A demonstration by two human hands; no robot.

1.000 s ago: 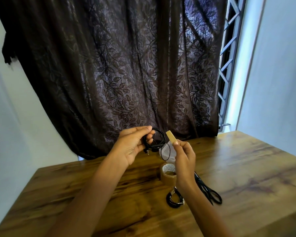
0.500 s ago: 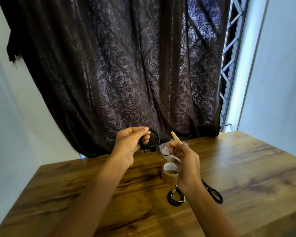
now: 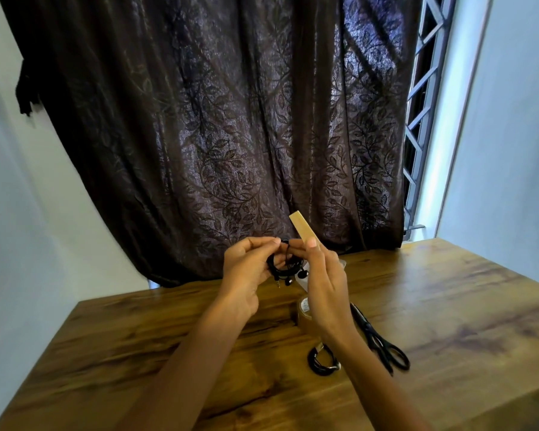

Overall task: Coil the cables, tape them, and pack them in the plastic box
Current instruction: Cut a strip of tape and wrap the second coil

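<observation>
- While your left hand point(image 3: 246, 275) pinches the small black coil of earphone cable point(image 3: 285, 267) above the brown wooden table point(image 3: 448, 306), fingers closed on its upper loops with the plug and earbuds hanging free below, those loops could spring open if the pinch slackens before tape goes round them.
- Just right of the coil, the short tan strip of packing tape point(image 3: 302, 228) stands up from your right hand point(image 3: 327, 284), held between closed thumb and fingertips at its lower end; its free upper end could likely fold and stick to itself or to a finger, and a crooked wrap would leave the bundle loose.
- Beneath that hand, the brown roll of packing tape point(image 3: 304, 312) sits on the table, partly hidden by your wrist.
- Nearer you, a second black coiled cable point(image 3: 322, 362) lies on the wood; whether it is already taped cannot be told for sure.
- Right of the roll, the black-handled scissors point(image 3: 383, 343) lie flat, close enough that your right forearm could nudge them.
- The clear plastic box point(image 3: 342, 263) shows only as a sliver behind your right hand, so its contents cannot be judged.
</observation>
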